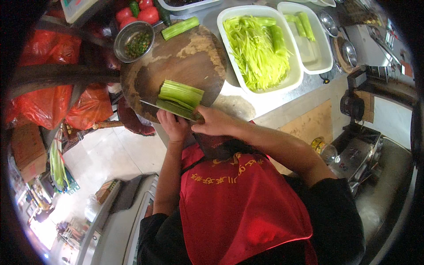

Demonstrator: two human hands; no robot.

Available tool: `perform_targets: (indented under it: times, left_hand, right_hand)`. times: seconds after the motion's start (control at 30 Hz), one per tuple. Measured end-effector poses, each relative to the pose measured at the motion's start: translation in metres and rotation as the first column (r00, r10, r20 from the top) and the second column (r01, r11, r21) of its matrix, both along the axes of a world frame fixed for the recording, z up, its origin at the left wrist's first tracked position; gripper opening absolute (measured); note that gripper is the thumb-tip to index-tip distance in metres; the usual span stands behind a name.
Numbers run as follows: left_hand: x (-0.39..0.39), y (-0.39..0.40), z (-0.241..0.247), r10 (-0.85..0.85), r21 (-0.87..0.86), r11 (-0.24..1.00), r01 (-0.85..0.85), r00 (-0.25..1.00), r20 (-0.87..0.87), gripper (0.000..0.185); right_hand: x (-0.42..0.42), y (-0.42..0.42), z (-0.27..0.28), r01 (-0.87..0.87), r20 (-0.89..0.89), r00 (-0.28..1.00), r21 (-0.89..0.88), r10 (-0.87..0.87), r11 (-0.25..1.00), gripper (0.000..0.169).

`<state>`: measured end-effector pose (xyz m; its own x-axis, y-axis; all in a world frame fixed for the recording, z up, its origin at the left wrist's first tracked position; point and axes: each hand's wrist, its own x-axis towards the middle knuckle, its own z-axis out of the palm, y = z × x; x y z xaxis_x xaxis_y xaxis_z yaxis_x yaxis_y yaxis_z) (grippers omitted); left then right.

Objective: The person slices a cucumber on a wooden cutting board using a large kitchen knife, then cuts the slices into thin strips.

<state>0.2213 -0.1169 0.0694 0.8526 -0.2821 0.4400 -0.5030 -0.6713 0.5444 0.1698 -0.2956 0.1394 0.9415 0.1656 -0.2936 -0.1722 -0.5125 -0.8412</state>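
My right hand [213, 121] grips the handle end of a kitchen cleaver [172, 110]. Its blade extends left over the near part of a round wooden chopping block [195, 59]. Along the blade's far side lies a fanned stack of thin green stem slices [181, 92], apparently celtuce. On the near side, my left hand [173, 125] is at the block's edge with bent fingers close against the blade. Whether it holds anything is hidden. A thick uncut stem piece [180, 28] rests at the block's far edge.
A white tub [296, 84] holds shredded green stem and larger pieces. Beside it, another white tub [319, 68] contains a few stem pieces. A metal bowl [117, 49] of chopped greens stands by the block's left rim, near tomatoes [148, 15]. Red plastic bags [49, 106] are at left.
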Motion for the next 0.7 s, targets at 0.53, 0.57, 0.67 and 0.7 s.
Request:
perform_targets:
  times: [0.53,0.57,0.67,0.7]
  left_hand:
    - [0.009,-0.005,0.011,-0.069,0.069,0.995,0.070,0.998,-0.015,0.035]
    - [0.013,-0.007,0.017,-0.115,0.106,0.988,0.115,0.993,-0.007,0.035]
    - [0.024,-0.003,0.041,-0.232,0.237,0.944,0.231,0.972,-0.020,0.035]
    - [0.029,0.003,0.047,-0.258,0.283,0.923,0.260,0.965,-0.046,0.035]
  right_hand:
    - [0.005,-0.034,0.095,0.058,0.011,0.998,-0.134,-0.057,0.989,0.021]
    - [0.001,-0.046,0.095,0.163,0.066,0.986,-0.159,-0.154,0.974,0.021]
    - [-0.021,-0.083,0.073,0.230,0.030,0.973,-0.205,-0.229,0.951,0.018]
    - [-0.029,-0.091,0.065,0.215,-0.015,0.974,-0.231,-0.225,0.949,0.018]
